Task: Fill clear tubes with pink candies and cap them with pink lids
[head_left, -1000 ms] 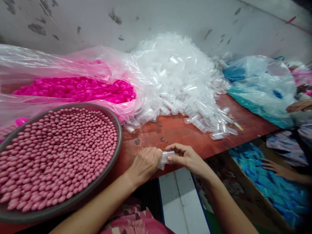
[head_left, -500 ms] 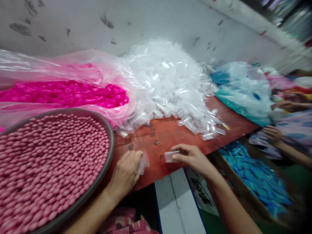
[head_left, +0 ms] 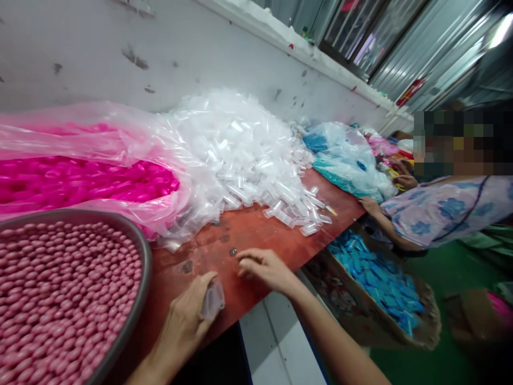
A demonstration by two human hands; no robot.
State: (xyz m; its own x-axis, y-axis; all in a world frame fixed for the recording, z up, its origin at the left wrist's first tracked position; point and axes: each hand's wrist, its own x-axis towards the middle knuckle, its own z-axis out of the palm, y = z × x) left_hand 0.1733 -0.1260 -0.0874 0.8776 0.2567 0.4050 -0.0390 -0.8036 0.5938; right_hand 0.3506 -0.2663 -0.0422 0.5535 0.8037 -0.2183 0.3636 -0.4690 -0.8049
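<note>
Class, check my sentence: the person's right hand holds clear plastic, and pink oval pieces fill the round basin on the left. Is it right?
No: the hand is wrong. The head view shows the left hand holding the clear plastic; pink oval pieces do fill the round basin on the left.

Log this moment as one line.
left hand: holding clear tubes | right hand: over red tabletop, nothing visibly held | nearby: gray basin of pink beads, clear tube pile
</note>
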